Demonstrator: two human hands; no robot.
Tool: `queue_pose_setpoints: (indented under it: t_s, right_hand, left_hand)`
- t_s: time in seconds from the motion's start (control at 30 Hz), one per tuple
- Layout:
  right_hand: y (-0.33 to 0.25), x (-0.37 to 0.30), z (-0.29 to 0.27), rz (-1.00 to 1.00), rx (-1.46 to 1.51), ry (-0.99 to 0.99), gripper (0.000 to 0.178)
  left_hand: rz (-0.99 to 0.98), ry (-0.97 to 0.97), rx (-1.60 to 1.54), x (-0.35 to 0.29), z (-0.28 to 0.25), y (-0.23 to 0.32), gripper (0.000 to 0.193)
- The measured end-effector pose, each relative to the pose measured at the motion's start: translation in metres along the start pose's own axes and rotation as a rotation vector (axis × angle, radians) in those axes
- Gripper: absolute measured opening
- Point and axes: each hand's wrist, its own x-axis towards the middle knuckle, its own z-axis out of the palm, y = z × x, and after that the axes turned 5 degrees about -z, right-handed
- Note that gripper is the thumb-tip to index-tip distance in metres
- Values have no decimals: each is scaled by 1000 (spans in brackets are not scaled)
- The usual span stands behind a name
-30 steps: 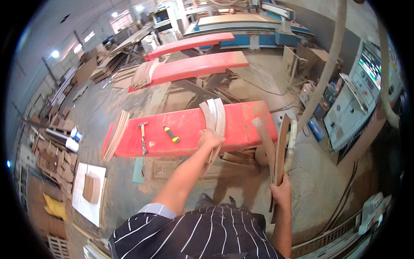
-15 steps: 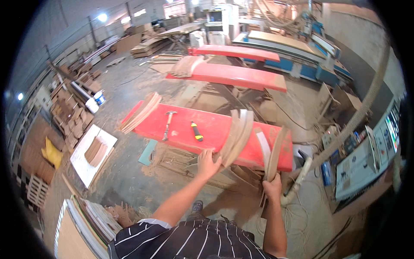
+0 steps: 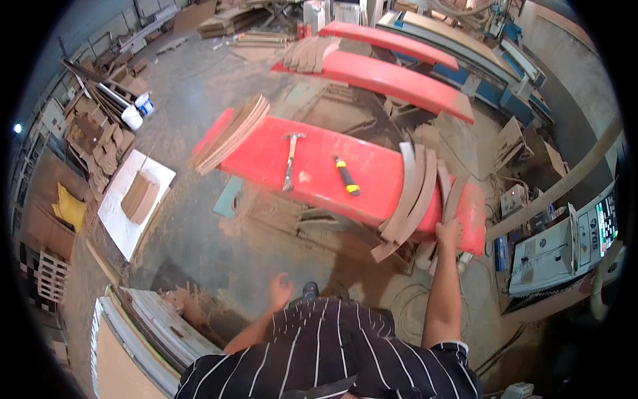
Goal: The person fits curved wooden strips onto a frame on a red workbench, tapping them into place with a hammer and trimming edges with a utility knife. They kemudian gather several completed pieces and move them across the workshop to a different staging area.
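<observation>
My right hand (image 3: 450, 233) is closed round the near end of a curved wooden strip (image 3: 455, 198), at the right end of a red board (image 3: 319, 193). Beside it, several more curved wooden strips (image 3: 413, 199) lie across the board, their near ends jutting past its front edge. My left hand (image 3: 281, 290) hangs near my body, away from the board; its fingers are loosely bent and apart, with nothing visible in them. On the board lie a hammer (image 3: 291, 161) and a yellow-and-black handled tool (image 3: 346, 175). Another stack of curved strips (image 3: 234, 136) rests at the board's left end.
Two more red boards (image 3: 399, 83) (image 3: 389, 44) stand behind, one bearing curved pieces (image 3: 309, 54). A machine console (image 3: 551, 249) and a thick hose (image 3: 565, 179) are at the right. A white panel (image 3: 129, 229) lies on the floor at left, and stacked sheets (image 3: 156, 326) stand near my left.
My left hand has let go of the strips and drawn back toward my body. My right hand has moved up onto the board's front edge with its strip. The view has shifted.
</observation>
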Motion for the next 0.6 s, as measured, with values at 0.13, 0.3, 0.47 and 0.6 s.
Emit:
queue_pose_setpoints:
  t_s: [0.13,0.3,0.47,0.6]
  right_hand:
    - [-4,-6,-6,32,-50,5,78]
    - [44,11,9,-130,185,140,63]
    - [67,17,12,-208,386,109,66]
    - [75,11,3,-135,251,51,75]
  left_hand:
    - [-188,-129,78,23,-37,-43,44]
    - [-182,-79,165,71,-51,-63,43]
    - [-237,-14,135,117,-61,-84,39]
    - [-194,65,78,124,-64,-34,36]
